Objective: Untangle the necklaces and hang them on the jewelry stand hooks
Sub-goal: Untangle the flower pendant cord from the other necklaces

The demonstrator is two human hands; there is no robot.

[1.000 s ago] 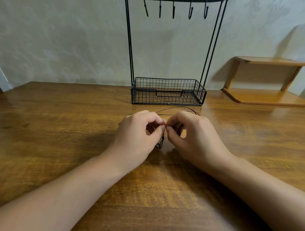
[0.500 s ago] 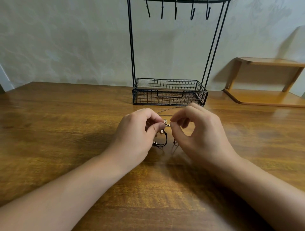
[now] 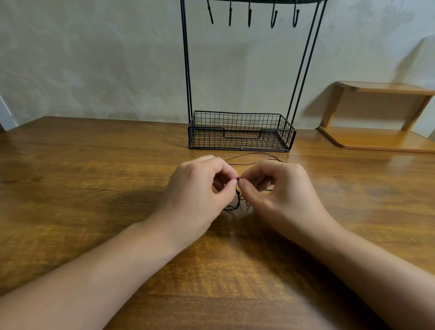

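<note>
Wooden surface: carries all items. Jewelry stand: black wire, basket base, hooks bare, at the far edge. Wooden shelf: right of the stand. My left hand and right hand: just before the stand, fingers curled, thumb and forefinger of each pinching the necklaces. Necklaces: thin dark cords, tangled between my hands, one loop trailing toward the stand.

Stand top bar cut off by frame edge; necklace cords partly behind hands.
</note>
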